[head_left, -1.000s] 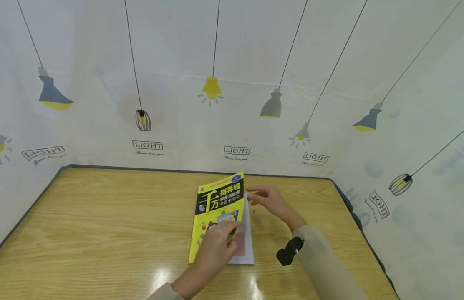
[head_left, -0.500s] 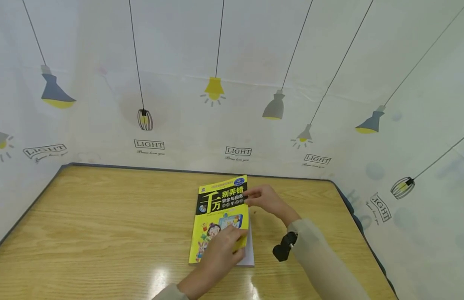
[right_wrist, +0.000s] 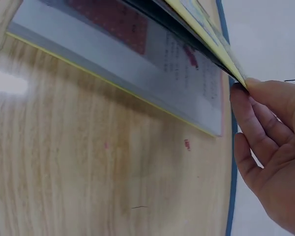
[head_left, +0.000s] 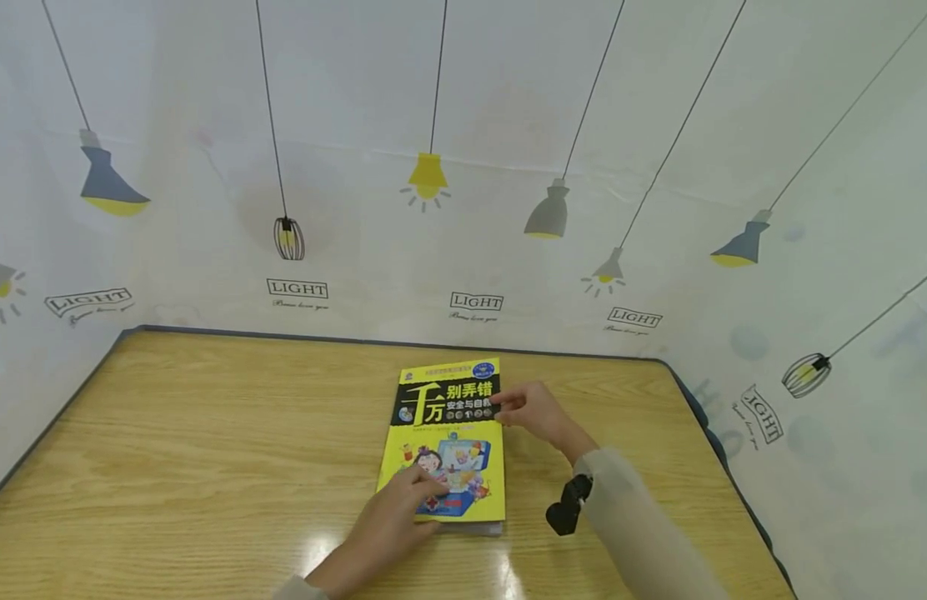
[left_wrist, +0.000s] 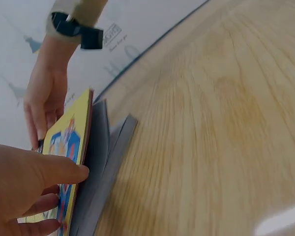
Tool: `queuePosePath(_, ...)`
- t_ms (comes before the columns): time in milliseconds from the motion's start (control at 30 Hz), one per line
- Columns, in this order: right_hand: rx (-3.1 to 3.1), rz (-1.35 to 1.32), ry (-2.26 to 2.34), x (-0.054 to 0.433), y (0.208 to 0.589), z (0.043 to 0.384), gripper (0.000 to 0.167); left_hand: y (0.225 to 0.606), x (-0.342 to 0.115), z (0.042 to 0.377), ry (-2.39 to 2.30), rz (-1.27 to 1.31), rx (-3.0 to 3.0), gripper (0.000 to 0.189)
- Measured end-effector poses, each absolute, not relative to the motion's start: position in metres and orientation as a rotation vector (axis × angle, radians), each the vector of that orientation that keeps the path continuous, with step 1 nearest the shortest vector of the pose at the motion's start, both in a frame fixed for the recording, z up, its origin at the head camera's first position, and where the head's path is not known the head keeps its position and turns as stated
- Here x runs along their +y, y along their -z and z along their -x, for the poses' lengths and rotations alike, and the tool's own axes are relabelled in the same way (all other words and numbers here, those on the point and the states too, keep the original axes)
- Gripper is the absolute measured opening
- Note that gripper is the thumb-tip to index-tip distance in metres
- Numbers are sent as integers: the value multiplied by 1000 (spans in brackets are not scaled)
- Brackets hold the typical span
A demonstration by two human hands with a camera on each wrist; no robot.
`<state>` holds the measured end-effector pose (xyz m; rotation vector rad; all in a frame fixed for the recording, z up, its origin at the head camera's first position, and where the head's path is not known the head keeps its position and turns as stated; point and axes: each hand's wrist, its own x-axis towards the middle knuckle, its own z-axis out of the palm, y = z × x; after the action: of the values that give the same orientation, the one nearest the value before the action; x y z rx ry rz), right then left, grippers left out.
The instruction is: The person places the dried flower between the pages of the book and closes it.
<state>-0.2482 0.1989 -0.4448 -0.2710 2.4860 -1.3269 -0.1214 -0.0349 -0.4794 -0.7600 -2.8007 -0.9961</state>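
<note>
A yellow and black picture book [head_left: 471, 458] with Chinese lettering lies on the wooden table. Its cover is lifted at the right side, with pages showing below. My right hand [head_left: 534, 410] pinches the cover's right edge between thumb and fingertips, as the right wrist view shows at the cover's corner [right_wrist: 238, 81]. Over the lower left of the cover rests my left hand [head_left: 396, 508], fingers relaxed. In the left wrist view, the left thumb [left_wrist: 71, 171] lies right at the cover's lower edge, above a gap to the pages [left_wrist: 96, 162].
The wooden table [head_left: 231, 433] carries the book near its middle. Behind and beside it hangs a pale curtain [head_left: 343, 167] printed with lamps. A black wrist device [head_left: 568, 504] is on the right sleeve.
The cover has come down from a raised, tilted position toward the pages. My right hand has taken its edge, and my left hand has released it and slid left and down.
</note>
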Motion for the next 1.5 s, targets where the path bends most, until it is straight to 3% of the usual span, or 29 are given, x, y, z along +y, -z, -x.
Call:
queuePosePath(233,2611,165,1268,196,461,248,23,488,-59,124,944,722,-2864,41)
queuePosePath(700,2729,-30,1294,189,495,237,22,494,-62,126,884,767,-2844,38)
queuePosePath(1300,2727,33,1334,197,498,231,24,498,-69,133,990,799,-2890,38)
queuePosePath(1500,2699,10,1420,199,482,232,21,493,-73,136,1068,793,-2840,26)
